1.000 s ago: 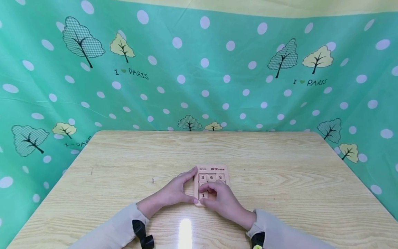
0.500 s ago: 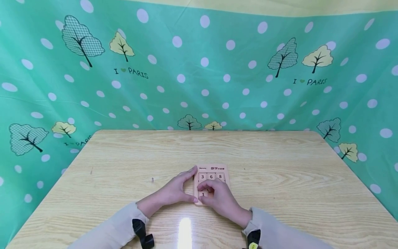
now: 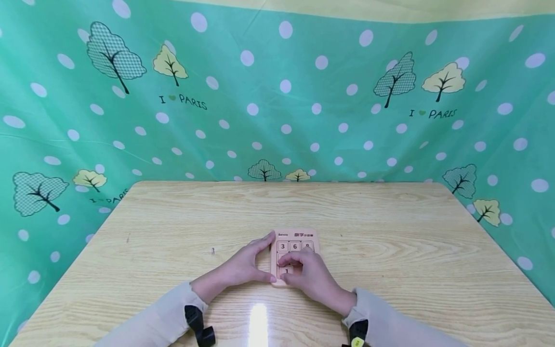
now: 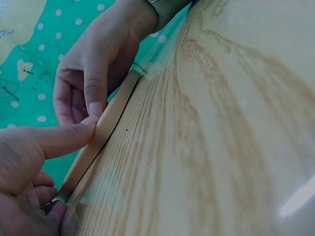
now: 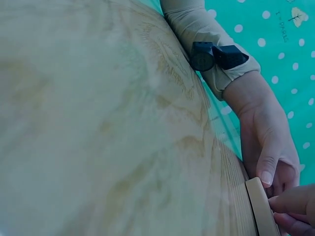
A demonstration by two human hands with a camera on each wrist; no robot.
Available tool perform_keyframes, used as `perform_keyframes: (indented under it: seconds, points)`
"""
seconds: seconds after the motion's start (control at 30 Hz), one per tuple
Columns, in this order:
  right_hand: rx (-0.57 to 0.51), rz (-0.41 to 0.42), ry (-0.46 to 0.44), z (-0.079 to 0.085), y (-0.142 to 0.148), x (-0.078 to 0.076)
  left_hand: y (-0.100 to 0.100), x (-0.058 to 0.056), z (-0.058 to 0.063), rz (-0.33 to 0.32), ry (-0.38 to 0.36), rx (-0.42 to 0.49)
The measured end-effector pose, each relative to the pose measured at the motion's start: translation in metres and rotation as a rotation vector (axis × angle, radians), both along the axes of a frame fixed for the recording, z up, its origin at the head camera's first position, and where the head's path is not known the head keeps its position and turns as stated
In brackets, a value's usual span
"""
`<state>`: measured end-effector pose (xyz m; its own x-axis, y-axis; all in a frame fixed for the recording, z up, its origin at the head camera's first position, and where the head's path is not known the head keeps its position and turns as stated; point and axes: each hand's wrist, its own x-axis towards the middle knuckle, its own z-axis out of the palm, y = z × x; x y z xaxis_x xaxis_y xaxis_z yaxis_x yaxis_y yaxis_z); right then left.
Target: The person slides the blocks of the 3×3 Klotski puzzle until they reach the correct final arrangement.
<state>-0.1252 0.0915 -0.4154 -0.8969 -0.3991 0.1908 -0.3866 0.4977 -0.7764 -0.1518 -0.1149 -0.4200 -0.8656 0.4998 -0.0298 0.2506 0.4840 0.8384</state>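
Observation:
A pale pink number sliding puzzle (image 3: 296,235) lies flat on the table, its top row reading 3, 6, 8. My left hand (image 3: 243,264) grips its left side, thumb at the near corner and fingers at the far one. Over the lower rows, my right hand (image 3: 311,277) has index finger and thumb curled about the tile marked 1 (image 3: 286,271), in the bottom row. That hand covers most of the other lower tiles. Only the puzzle's edge (image 4: 101,132) shows in the left wrist view; the right wrist view catches one end (image 5: 260,204).
The puzzle rests on a light wood-grain table (image 3: 182,217). Behind it hangs a green dotted cloth (image 3: 225,125) printed with trees. A bright reflection lies on the tabletop near the front. Each wrist carries a black camera (image 3: 200,327) on its sleeve.
The tile marked 1 has slid slightly to the right within the bottom row. My right hand first shifted a little left, then back right with the tile. The left hand has stayed still.

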Motion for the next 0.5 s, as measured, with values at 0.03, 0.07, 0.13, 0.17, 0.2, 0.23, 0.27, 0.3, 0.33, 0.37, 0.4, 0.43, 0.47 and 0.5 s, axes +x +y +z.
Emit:
perform_keyframes:
  seconds: [0.03,0.07,0.13,0.17,0.2,0.23,0.27,0.3,0.33,0.37,0.4,0.43,0.47,0.5]
  points:
    - [-0.001,-0.002,-0.003,0.0,0.001,0.0,0.0,0.0,0.0,0.0,0.0,0.0]
    - [-0.001,-0.003,-0.005,0.0,0.002,0.0,0.0,0.0,0.0,-0.001,0.0,0.0]
    - [-0.002,-0.009,-0.01,0.0,0.005,0.0,0.0,0.0,0.0,0.0,0.0,-0.001]
    - [-0.002,-0.011,-0.011,-0.001,0.006,0.0,0.0,0.0,0.0,0.001,0.0,-0.002]
    - [-0.002,-0.013,-0.013,-0.001,0.008,0.0,0.0,0.0,0.0,0.003,-0.001,-0.003]
    - [-0.003,-0.017,-0.016,-0.001,0.009,0.0,0.0,0.0,0.0,0.005,-0.002,-0.004]
    - [-0.002,-0.021,-0.018,-0.001,0.01,0.0,0.001,0.0,0.0,0.006,-0.001,-0.005]
    - [0.0,-0.025,-0.019,-0.002,0.011,0.0,0.001,0.0,0.0,0.007,0.0,-0.006]
    - [0.002,-0.029,-0.02,-0.002,0.012,0.0,0.001,0.0,0.0,0.008,0.001,-0.007]
    - [0.002,-0.032,-0.022,-0.002,0.013,0.0,0.001,0.0,0.0,0.009,0.001,-0.008]
    - [-0.001,-0.034,-0.026,-0.003,0.014,0.0,0.001,0.0,0.0,0.01,0.002,-0.007]
    - [-0.002,-0.037,-0.03,-0.003,0.015,0.0,0.001,0.0,0.0,0.011,0.003,-0.008]
    - [-0.003,-0.039,-0.033,-0.004,0.016,0.0,0.001,0.0,0.0,0.011,0.003,-0.008]
    - [-0.005,-0.041,-0.038,-0.004,0.016,0.0,0.001,0.0,0.0,0.011,0.002,-0.008]
